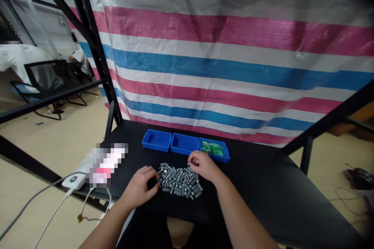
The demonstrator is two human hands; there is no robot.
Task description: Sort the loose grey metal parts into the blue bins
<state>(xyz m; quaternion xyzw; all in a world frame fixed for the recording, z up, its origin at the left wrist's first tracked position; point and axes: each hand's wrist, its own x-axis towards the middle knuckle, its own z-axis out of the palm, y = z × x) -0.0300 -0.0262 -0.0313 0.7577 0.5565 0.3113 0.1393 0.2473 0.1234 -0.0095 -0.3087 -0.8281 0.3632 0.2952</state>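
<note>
A loose heap of small grey metal-looking cylinders [179,181] lies on the black tabletop in front of me. At the heap's left edge rests my left hand [140,187], with curved fingers and the thumb apart from them; its fingertips touch the outermost pieces. My right hand [204,165] is over the back right of the heap, thumb and fingers pinched together. A small grey cylinder [189,163] shows at those fingertips, partly hidden. Just behind stand three blue bins in a row: the left bin [157,132], the middle bin [185,137] and the right bin [226,155].
Green-printed packets [212,148] lie in the right bin. A white power bank [74,181] with cables sits at the table's left edge beside a blurred-out device [108,165]. Black frame posts and a striped sheet [204,54] bound the table. A seated person [35,66] is far left.
</note>
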